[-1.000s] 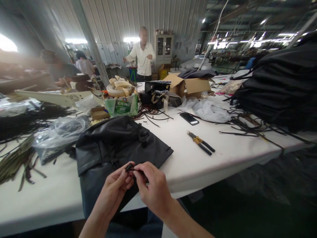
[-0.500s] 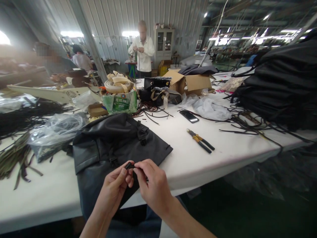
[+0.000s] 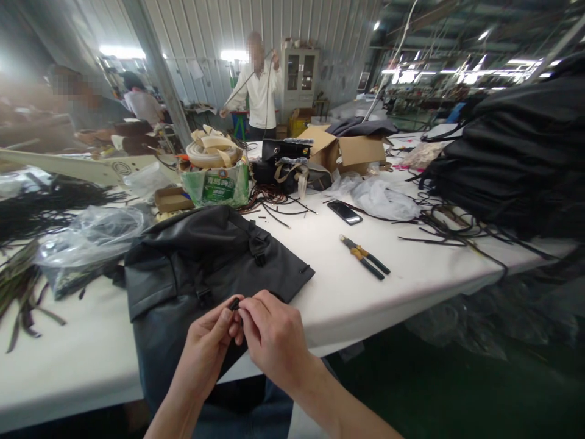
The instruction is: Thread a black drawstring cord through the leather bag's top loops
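Observation:
A black backpack (image 3: 183, 268) lies on the near side of the table, with buckles and straps on its surface and its lower part hanging over the edge. Over its front corner, my left hand (image 3: 212, 338) pinches a small black piece (image 3: 234, 303), either a strap end or a fitting; its exact kind is too small to tell. My right hand (image 3: 274, 326) meets it from the right, thumb and fingertips closed on the same piece and partly hiding it. Right of the backpack, cutting pliers (image 3: 364, 257) with black and yellow handles lie on the white table (image 3: 320, 256).
A phone (image 3: 345, 212) lies beyond the pliers. Clear plastic bags (image 3: 91, 235) and dark strips sit left; a green-labelled box (image 3: 214, 183) holds rolled webbing. Black bags (image 3: 512, 152) are piled right, near loose cords. Across the table a person (image 3: 260, 91) holds a long cord.
My right fingertips have closed in tighter against the small black piece, covering more of it. The person opposite has spread their arms, drawing out a cord. The view has shifted slightly.

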A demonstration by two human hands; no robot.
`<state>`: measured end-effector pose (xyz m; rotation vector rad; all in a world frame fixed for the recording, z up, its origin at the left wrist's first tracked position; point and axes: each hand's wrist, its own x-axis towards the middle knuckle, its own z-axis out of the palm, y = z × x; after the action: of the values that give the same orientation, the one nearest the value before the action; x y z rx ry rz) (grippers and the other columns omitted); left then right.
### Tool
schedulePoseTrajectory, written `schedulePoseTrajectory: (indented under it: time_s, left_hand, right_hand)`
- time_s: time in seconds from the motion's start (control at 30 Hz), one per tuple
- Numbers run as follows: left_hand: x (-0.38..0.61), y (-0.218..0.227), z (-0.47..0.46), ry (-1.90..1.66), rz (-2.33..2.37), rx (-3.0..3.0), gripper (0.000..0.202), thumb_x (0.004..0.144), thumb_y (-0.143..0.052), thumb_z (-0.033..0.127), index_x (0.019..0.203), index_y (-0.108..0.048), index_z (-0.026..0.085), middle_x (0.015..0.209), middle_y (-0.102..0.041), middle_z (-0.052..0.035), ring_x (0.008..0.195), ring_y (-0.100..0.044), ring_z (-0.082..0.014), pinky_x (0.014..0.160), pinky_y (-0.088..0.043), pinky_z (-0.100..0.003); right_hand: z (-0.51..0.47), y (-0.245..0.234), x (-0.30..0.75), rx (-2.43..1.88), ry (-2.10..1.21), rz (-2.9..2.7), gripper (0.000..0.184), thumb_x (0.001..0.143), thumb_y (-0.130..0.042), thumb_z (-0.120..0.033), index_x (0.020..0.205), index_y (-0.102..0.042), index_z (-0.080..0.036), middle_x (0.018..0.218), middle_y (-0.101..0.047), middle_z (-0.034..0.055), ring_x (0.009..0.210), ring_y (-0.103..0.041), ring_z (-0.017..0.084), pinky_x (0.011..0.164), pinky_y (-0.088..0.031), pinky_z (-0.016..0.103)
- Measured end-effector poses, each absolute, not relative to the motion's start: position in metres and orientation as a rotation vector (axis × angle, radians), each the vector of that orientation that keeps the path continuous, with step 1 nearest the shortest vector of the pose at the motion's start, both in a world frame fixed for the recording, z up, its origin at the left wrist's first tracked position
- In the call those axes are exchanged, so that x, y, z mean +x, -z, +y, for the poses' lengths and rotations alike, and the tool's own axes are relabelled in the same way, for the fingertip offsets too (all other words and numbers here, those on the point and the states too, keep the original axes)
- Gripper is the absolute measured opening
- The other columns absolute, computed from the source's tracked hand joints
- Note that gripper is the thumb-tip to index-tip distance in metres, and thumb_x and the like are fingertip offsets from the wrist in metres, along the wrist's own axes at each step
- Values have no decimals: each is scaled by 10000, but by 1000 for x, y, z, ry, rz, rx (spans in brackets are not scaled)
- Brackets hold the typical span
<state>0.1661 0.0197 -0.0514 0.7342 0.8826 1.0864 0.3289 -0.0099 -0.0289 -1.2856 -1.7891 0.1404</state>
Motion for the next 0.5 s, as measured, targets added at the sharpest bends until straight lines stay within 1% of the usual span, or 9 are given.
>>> schedulePoseTrajectory:
  time_s: [0.13, 0.3, 0.5]
  left_hand:
    - [166, 56, 20, -1090, 886, 756, 523, 790, -1012, 474, 1164, -862, 142, 737, -625, -36, 653, -553, -116, 624, -525, -220]
    - [166, 56, 19, -1104, 898, 759, 557, 766, -1024, 486, 1163, -863, 129, 737, -618, -37, 648, -538, -116, 604, -524, -228]
    - [168, 59, 19, -1121, 888, 755, 571, 760, -1028, 472, 1182, -861, 126, 737, -620, -43, 648, -534, -122, 585, -514, -235]
  right_hand:
    - [-9, 31, 328, -1290, -125, -1799, 229, 1151, -496, -226, 1017, -680, -206, 921, -686, 51, 835, -668, 182, 770, -525, 312]
    - [-10, 32, 329, -1267, -171, -1824, 210, 1153, -492, -219, 1069, -684, -208, 964, -695, 59, 876, -677, 190, 798, -524, 320]
    - [-10, 25, 331, -1246, -120, -1879, 269, 1159, -444, -211, 1049, -689, -199, 961, -690, 60, 875, -659, 208, 784, -496, 342]
